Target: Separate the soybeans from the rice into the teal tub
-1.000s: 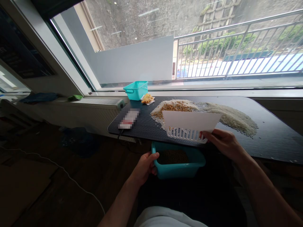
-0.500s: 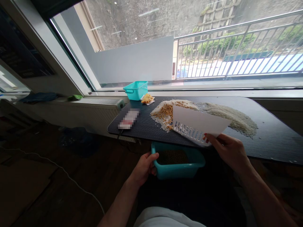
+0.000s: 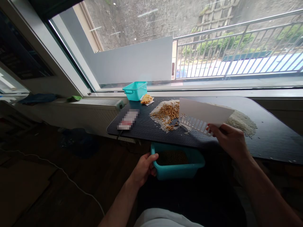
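My right hand (image 3: pixel 228 142) grips a white slotted plastic scoop (image 3: pixel 203 116) by its near edge, tilted over the black table (image 3: pixel 272 138). Left of the scoop lies a heap of yellow-brown beans (image 3: pixel 167 112) mixed with white rice. A wider spread of rice (image 3: pixel 241 121) shows to the scoop's right. My left hand (image 3: pixel 144 167) is closed on the left rim of a teal plastic tub (image 3: pixel 177 167) held below the table's front edge. The tub holds dark beans.
A second teal tub (image 3: pixel 135 90) stands on the window sill at the back, with a yellow crumpled wrapper (image 3: pixel 147 99) beside it. A blurred flat object (image 3: pixel 128 119) lies on the table's left end. A white radiator (image 3: pixel 94 102) runs along the wall. A cable crosses the floor.
My right hand has carried the scoop back and to the right, from the table's front edge to over the grain pile. More beans now show left of it. The left hand and tub stayed put.
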Available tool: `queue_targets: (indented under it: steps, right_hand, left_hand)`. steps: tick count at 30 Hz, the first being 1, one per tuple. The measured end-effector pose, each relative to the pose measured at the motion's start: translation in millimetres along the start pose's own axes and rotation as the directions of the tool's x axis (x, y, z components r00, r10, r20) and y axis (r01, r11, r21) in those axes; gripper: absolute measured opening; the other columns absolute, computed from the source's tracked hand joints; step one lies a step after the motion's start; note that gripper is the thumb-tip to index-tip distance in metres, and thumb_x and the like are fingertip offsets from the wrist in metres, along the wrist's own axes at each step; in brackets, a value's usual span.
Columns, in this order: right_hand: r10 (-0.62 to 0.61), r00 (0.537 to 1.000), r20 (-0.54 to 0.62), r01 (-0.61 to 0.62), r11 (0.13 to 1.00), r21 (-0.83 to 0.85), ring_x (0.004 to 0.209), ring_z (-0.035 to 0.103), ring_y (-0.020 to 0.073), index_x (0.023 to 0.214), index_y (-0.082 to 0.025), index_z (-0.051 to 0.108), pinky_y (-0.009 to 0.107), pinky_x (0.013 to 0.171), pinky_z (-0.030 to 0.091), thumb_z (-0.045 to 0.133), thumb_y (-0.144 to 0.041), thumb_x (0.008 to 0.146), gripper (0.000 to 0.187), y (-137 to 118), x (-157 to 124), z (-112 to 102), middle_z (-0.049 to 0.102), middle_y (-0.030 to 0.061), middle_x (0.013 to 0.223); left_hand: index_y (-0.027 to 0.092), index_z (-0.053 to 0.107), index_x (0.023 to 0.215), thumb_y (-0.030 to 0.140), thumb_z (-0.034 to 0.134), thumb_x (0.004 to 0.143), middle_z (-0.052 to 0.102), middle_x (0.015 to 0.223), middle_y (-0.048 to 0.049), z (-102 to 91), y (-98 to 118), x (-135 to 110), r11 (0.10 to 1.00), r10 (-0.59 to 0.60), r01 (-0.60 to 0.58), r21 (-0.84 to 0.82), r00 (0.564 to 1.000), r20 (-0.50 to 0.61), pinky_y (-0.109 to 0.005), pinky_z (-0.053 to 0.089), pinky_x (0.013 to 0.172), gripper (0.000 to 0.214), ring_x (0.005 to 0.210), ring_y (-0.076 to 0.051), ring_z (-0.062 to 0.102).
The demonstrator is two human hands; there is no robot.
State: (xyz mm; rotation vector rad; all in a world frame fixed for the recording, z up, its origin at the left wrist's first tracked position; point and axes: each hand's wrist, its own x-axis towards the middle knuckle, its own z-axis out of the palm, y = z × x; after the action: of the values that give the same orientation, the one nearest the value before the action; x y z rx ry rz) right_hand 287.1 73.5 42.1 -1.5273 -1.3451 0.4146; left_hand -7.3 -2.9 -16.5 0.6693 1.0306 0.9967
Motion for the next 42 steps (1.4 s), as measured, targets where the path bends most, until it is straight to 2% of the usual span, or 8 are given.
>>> queue_targets:
  steps: [8,16,23,26,30,37,39,42]
  right_hand:
    - [-0.088,0.99,0.114,0.079,0.993,0.085,0.054,0.058,0.0143,0.063,-0.021,0.067,0.027,0.054,0.046,0.063,-0.044,0.073,0.026,-2,11,18,0.067,0.0,0.06]
    - [-0.119,0.977,0.174,0.104,0.99,0.097,0.056,0.057,0.0141,0.062,-0.021,0.067,0.026,0.054,0.045,0.063,-0.046,0.074,0.028,3,4,12,0.065,-0.0001,0.059]
    - [-0.098,0.975,0.201,0.063,0.982,0.177,0.059,0.058,0.0161,0.063,-0.022,0.068,0.029,0.06,0.048,0.067,-0.05,0.071,0.029,-4,-7,2,0.066,0.0009,0.061]
    - [-0.079,0.978,0.196,0.045,0.984,0.17,0.06,0.057,0.0171,0.061,-0.021,0.067,0.029,0.06,0.047,0.067,-0.052,0.07,0.031,-9,-8,-1,0.065,0.0025,0.061]
    - [-0.053,0.992,0.114,0.039,0.991,0.127,0.061,0.055,0.0167,0.059,-0.021,0.064,0.029,0.062,0.044,0.064,-0.052,0.071,0.034,-11,-9,-5,0.064,0.0027,0.061]
    - [0.006,0.998,0.062,-0.018,0.982,0.19,0.057,0.051,0.0144,0.062,-0.02,0.066,0.029,0.061,0.043,0.066,-0.05,0.068,0.031,-9,-12,-8,0.059,-0.0001,0.057]
    - [-0.008,0.997,0.073,-0.008,0.978,0.207,0.059,0.052,0.015,0.062,-0.02,0.066,0.029,0.062,0.044,0.067,-0.05,0.068,0.031,-8,-12,-8,0.061,0.0004,0.059]
    - [-0.06,0.986,0.157,0.024,0.975,0.22,0.063,0.056,0.0171,0.063,-0.02,0.068,0.03,0.062,0.045,0.066,-0.054,0.069,0.034,-7,-12,-7,0.065,0.0023,0.063]
  left_hand:
    - [0.02,0.044,0.06,0.048,0.078,0.062,0.035,0.04,0.0112,0.6,0,0,1.0,-0.004,0.004,-0.005,1.0,-0.023,-0.02,0.032,0.037,0.044,0.032,-0.006,0.038]
    - [0.02,0.043,0.059,0.049,0.077,0.064,0.036,0.041,0.0108,-0.5,-1,1,1.0,0.0,0.0,0.007,1.0,-0.024,-0.02,0.033,0.037,0.045,0.033,-0.006,0.039]
    - [0.02,0.043,0.058,0.048,0.078,0.062,0.036,0.041,0.0107,0.7,0,1,1.0,-0.004,0.004,0.005,1.0,-0.013,-0.02,0.032,0.036,0.045,0.032,-0.006,0.038]
    - [0.02,0.043,0.058,0.049,0.078,0.062,0.036,0.041,0.0107,0.7,1,1,1.0,-0.007,0.007,0.004,1.0,-0.014,-0.02,0.032,0.036,0.045,0.032,-0.006,0.038]
    - [0.02,0.042,0.058,0.049,0.079,0.061,0.034,0.041,0.0113,1.8,2,0,1.0,-0.003,0.003,0.005,1.0,-0.022,-0.021,0.033,0.036,0.046,0.032,-0.006,0.038]
    - [0.02,0.042,0.059,0.049,0.078,0.061,0.034,0.041,0.0113,2.4,2,0,1.0,-0.002,0.003,0.013,1.0,-0.014,-0.02,0.032,0.036,0.046,0.033,-0.006,0.038]
    - [0.02,0.042,0.058,0.049,0.077,0.062,0.034,0.041,0.0112,1.7,2,1,1.0,-0.003,0.003,0.01,1.0,-0.012,-0.02,0.031,0.036,0.046,0.033,-0.006,0.038]
    - [0.02,0.042,0.059,0.049,0.077,0.063,0.035,0.041,0.0112,0.9,1,1,1.0,-0.009,0.009,0.004,1.0,-0.006,-0.02,0.031,0.037,0.045,0.033,-0.006,0.037]
